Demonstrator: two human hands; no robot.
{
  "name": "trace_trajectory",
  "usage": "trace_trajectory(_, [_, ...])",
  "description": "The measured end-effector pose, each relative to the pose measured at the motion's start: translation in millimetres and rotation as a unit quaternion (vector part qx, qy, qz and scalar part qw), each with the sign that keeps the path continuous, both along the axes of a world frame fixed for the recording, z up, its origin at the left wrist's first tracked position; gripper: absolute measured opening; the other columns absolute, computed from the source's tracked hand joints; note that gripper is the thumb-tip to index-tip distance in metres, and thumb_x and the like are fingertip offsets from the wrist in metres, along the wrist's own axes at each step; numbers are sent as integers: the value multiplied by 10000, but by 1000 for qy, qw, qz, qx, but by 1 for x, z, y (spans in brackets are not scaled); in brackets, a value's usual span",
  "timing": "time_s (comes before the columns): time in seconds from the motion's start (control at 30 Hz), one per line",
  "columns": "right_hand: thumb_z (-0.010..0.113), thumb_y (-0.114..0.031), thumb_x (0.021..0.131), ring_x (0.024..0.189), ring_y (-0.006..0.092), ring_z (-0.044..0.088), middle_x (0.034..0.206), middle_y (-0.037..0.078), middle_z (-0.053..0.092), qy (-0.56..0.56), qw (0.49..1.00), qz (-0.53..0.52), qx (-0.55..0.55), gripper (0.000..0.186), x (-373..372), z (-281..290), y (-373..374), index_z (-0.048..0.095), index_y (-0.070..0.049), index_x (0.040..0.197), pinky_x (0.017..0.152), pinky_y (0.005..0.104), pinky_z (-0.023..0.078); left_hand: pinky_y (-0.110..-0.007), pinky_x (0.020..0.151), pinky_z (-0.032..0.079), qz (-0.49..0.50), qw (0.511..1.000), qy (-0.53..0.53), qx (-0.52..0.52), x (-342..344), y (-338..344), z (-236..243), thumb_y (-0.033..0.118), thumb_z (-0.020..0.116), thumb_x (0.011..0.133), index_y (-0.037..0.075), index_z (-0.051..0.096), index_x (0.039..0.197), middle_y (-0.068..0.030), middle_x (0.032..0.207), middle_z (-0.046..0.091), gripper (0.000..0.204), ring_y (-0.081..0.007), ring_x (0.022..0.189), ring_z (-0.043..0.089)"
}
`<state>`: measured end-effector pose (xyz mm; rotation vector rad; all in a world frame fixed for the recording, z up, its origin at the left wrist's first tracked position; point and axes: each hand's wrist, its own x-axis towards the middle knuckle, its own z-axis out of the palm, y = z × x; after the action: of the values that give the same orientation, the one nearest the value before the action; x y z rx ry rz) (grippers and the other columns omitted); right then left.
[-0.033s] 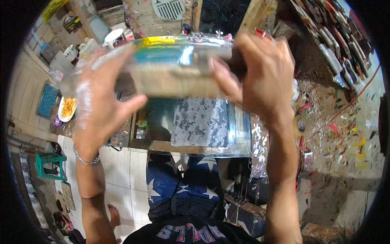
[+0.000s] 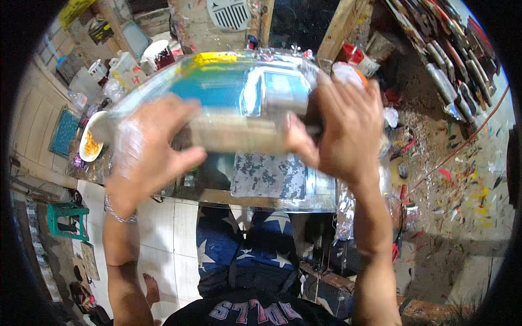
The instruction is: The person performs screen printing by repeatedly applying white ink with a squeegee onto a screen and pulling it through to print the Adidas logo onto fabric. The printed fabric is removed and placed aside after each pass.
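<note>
Both of my hands grip the blurred near wooden bar of what looks like a screen-printing frame (image 2: 239,136). It appears tilted up toward me, its near side above the table. Blue ink (image 2: 209,89) is smeared over its mesh, with a yellow strip along the far edge. My left hand (image 2: 149,144) is at the left end, thumb stretched inward under the bar. My right hand (image 2: 348,127) wraps the right end, its thumb on the near face. Under the bar lies a grey camouflage-patterned flat piece (image 2: 269,176) on a glassy board (image 2: 321,193), partly hidden.
A white plate (image 2: 87,138) of food stands on the left, with a white tub (image 2: 159,54) beyond it. A red container (image 2: 350,54) sits at the back right. Stained frames (image 2: 457,65) lean at the far right. A green stool (image 2: 68,220) stands lower left.
My hands and the wooden bar have moved down the picture, toward me. More of the blue mesh shows, and less of the camouflage piece beneath.
</note>
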<state>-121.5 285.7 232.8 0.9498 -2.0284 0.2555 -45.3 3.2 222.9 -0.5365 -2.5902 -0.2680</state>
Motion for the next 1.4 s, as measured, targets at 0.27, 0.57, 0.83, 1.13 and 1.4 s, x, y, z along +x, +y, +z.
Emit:
trace_trajectory(0.27, [689,-274,787,887,326,629,889,149,638,-287,942,-45,167,305,44,-157,7,604,-24,939,862,535,397,-425,820,453,-17,975,-222,7,51,24,-186,222,919,628,27,588,980,-133,947,597,521,-316,941,606])
trace_trajectory(0.57, [721,-142,827,874,333,668,865,150,683,-357,925,12,130,240,10,-182,16,596,-24,995,823,481,395,-405,827,439,-8,974,-228,17,52,26,-204,208,903,637,31,586,963,-133,955,589,488,-311,942,598])
trace_trajectory(0.83, [639,-153,856,885,256,576,956,78,607,-269,953,-48,132,198,54,-204,17,603,-105,1045,787,446,386,-427,805,405,-29,966,-247,75,51,19,-213,173,903,598,42,571,937,-139,931,557,492,-330,919,560])
trace_trajectory(1.13, [597,-118,875,939,332,699,852,132,742,-223,960,-87,144,222,-175,-209,-15,663,-101,1087,874,517,422,-430,791,414,-39,961,-256,99,49,12,-217,192,918,583,50,566,909,-130,908,544,500,-333,892,550])
trace_trajectory(1.4, [610,-136,854,872,366,729,843,190,736,-304,936,-101,146,275,-254,-178,-31,708,-114,1111,909,544,426,-424,818,430,-47,949,-294,101,49,8,-217,184,932,586,46,602,950,-127,942,570,511,-318,918,563])
